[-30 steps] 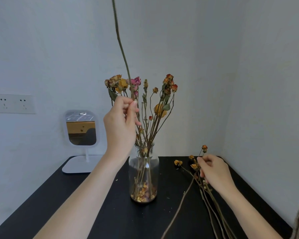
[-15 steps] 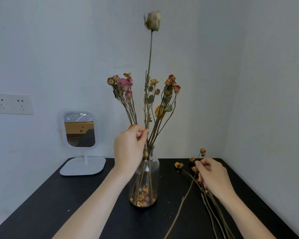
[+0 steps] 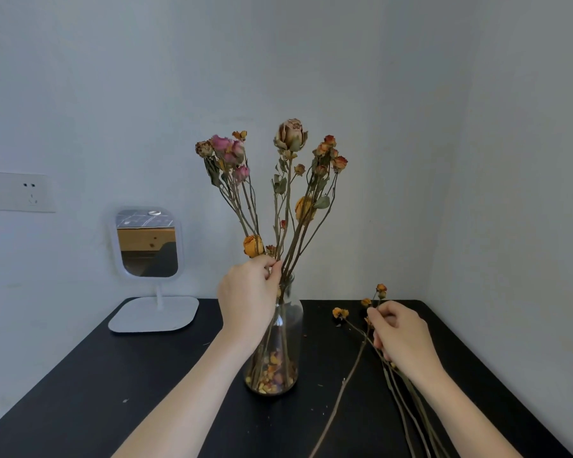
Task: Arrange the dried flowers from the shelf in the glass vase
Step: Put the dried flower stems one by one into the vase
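The left hand point(image 3: 250, 297) pinched a rose stem point(image 3: 286, 206) just above the vase point(image 3: 283, 338) mouth, its foot inside; the right hand point(image 3: 402, 337) gripped loose flowers point(image 3: 341, 314) lying on the table point(image 3: 80, 391).

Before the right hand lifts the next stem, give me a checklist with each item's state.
1. Glass vase upright on the black table: ok.
2. Tall pale rose seated in the vase: ok.
3. Left hand off the stems at the vase mouth: not ok, fingers pinch them.
4. Right hand on the loose dried stems: ok.
5. Single stem isolated: cannot tell.
6. Vase mouth has room: cannot tell.
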The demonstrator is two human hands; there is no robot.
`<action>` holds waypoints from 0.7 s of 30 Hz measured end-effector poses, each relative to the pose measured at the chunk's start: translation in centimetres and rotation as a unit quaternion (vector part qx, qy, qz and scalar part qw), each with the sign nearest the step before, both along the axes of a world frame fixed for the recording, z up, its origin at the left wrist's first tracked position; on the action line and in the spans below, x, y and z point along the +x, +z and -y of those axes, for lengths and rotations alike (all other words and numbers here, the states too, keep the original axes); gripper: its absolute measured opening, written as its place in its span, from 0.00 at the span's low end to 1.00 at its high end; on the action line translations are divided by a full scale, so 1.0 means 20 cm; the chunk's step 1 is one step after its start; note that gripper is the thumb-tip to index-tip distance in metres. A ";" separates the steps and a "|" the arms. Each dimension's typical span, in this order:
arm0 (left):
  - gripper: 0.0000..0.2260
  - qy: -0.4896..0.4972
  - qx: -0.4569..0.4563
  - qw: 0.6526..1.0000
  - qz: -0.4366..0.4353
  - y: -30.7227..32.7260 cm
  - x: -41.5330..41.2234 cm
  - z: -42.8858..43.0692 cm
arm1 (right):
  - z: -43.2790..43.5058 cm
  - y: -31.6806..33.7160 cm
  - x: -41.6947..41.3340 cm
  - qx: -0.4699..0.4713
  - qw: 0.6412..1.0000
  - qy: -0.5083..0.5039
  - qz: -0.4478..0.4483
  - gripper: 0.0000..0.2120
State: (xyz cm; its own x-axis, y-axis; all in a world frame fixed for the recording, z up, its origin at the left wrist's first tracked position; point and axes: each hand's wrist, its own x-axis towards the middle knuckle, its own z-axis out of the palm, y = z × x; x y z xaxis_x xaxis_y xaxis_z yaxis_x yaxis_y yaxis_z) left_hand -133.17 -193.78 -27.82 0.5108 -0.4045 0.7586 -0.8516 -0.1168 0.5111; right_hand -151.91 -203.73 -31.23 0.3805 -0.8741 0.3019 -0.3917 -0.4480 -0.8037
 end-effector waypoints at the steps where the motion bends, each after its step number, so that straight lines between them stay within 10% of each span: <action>1: 0.09 0.005 0.011 1.000 0.002 -0.01 0.00 0.00 | 0.00 0.00 0.01 -0.001 1.000 0.003 0.001 0.05; 10: 0.13 -0.024 -0.022 0.998 -0.044 -0.25 0.05 -0.10 | -0.05 0.10 0.01 -0.041 0.988 0.052 0.142 0.06; 14: 0.30 -0.092 0.050 0.981 -0.165 -0.25 0.11 -0.03 | -0.12 0.24 0.00 -0.103 0.955 0.073 0.267 0.06; 21: 0.30 -0.195 0.090 0.950 -0.229 -0.21 0.15 0.06 | -0.22 0.46 0.01 -0.250 0.877 0.080 0.402 0.11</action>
State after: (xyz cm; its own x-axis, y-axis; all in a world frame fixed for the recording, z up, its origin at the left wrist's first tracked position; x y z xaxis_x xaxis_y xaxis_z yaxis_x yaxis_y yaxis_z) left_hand -130.15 -194.90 -32.04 0.5554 -0.7322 0.3942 -0.5416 0.0412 0.8396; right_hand -151.74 -199.39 -22.07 -0.0244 -0.5115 0.8589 0.3117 -0.8202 -0.4796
